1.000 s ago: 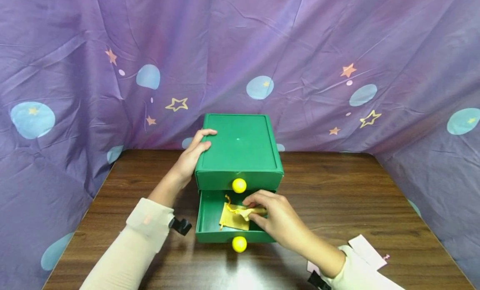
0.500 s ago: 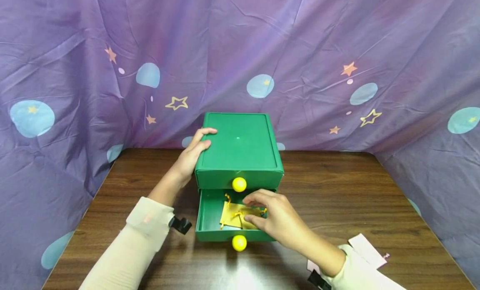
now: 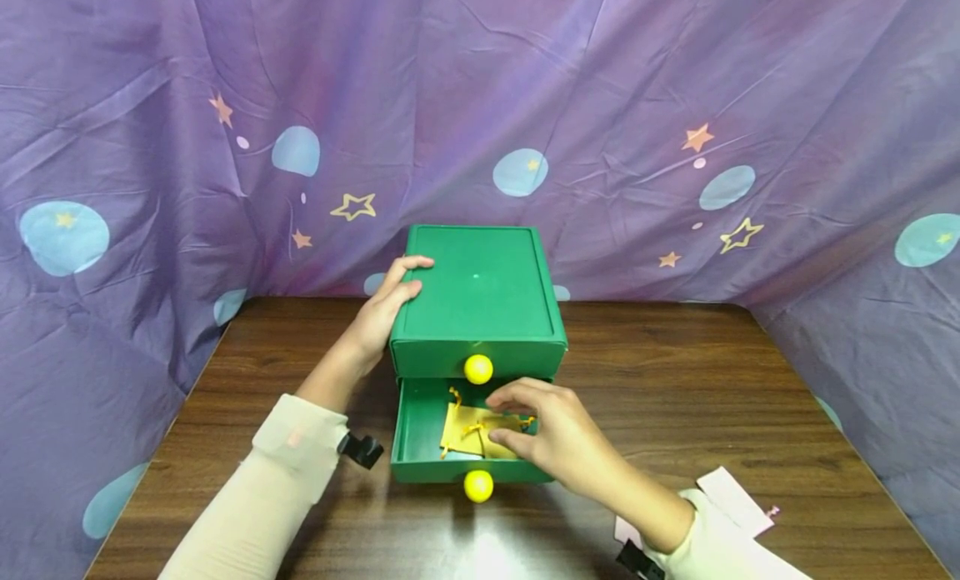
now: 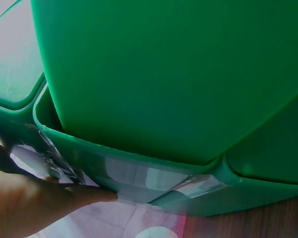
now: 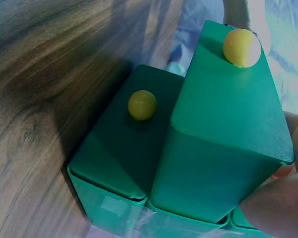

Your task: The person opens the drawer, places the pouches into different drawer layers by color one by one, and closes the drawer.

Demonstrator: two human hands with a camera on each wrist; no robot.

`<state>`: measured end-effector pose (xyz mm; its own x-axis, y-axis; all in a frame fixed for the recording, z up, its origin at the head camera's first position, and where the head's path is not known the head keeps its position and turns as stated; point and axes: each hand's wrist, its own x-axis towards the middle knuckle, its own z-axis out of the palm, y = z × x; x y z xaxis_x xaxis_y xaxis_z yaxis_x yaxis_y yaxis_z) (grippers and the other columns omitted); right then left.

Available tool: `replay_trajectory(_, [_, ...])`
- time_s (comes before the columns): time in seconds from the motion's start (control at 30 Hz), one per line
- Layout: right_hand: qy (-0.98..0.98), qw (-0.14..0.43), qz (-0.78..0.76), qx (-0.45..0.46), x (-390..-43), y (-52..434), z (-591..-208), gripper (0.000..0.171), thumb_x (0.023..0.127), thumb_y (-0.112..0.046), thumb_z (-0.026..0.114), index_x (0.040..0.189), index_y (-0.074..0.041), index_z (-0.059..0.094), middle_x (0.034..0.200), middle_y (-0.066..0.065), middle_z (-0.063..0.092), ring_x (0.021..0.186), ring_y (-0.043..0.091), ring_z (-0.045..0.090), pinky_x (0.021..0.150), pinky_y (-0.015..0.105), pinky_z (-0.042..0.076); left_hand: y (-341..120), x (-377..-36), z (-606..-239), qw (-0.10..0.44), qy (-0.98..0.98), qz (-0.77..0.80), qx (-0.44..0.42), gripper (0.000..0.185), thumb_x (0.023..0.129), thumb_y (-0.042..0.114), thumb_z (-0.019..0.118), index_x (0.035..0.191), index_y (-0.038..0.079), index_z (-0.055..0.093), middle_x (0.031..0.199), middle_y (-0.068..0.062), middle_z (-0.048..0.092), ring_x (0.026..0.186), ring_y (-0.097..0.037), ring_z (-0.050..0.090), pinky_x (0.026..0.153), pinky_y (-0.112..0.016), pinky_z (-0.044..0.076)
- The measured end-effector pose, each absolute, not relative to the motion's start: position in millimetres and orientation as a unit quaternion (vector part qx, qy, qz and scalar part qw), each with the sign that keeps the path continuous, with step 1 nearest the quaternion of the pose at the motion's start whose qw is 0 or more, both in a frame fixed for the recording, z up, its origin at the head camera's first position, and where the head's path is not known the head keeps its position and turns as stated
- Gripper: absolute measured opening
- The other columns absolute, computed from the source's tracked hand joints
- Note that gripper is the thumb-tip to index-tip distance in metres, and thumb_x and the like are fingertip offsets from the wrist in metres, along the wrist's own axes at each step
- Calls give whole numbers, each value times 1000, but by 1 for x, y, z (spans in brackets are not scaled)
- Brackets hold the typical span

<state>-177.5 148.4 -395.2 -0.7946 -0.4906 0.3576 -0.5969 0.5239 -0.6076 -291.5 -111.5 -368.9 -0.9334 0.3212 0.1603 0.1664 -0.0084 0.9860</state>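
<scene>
A green drawer cabinet (image 3: pixel 476 284) stands on the table, its lower visible drawer (image 3: pixel 420 472) pulled out. Two yellow drawstring pouches, a left pouch (image 3: pixel 457 438) and a right pouch (image 3: pixel 501 447), lie overlapping inside. My right hand (image 3: pixel 558 434) hovers over the right pouch, thumb and fingers apart with nothing seen between them; it hides part of that pouch. My left hand (image 3: pixel 378 317) rests against the cabinet's left side, fingertips on the top edge. In the left wrist view, one finger (image 4: pixel 92 195) touches the cabinet's taped side.
Yellow round knobs, an upper knob (image 3: pixel 478 369) and a lower knob (image 3: pixel 478 486), stick out from the drawer fronts. The right wrist view shows another, pushed-in drawer (image 5: pixel 124 144). A pale flat piece (image 3: pixel 735 503) with a pink tie lies by my right sleeve. Purple cloth (image 3: pixel 480 88) hangs behind.
My right hand has let go of the right yellow pouch, which now lies over the left one, its orange cord ends spread. My left hand and the cabinet have stayed put.
</scene>
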Motion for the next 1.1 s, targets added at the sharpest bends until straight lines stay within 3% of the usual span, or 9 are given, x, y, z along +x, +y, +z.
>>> replay_trajectory(0.83, [-849, 13, 438, 296, -170, 149, -392, 32, 83, -8, 85, 112, -5, 73, 109, 5, 73, 103, 20, 71, 91, 31, 57, -111, -291, -369, 59, 704, 687, 170, 44, 108, 20, 32, 151, 12, 38, 157, -15, 29, 125, -34, 41, 102, -42, 36])
replay_trajectory(1.1, [-841, 17, 445, 308, -163, 148, -388, 33, 82, -5, 86, 112, -5, 73, 109, 5, 73, 104, 17, 70, 93, 29, 56, -111, -292, -370, 56, 704, 687, 170, 44, 108, 19, 32, 151, 11, 38, 158, -15, 28, 126, -34, 40, 103, -42, 34])
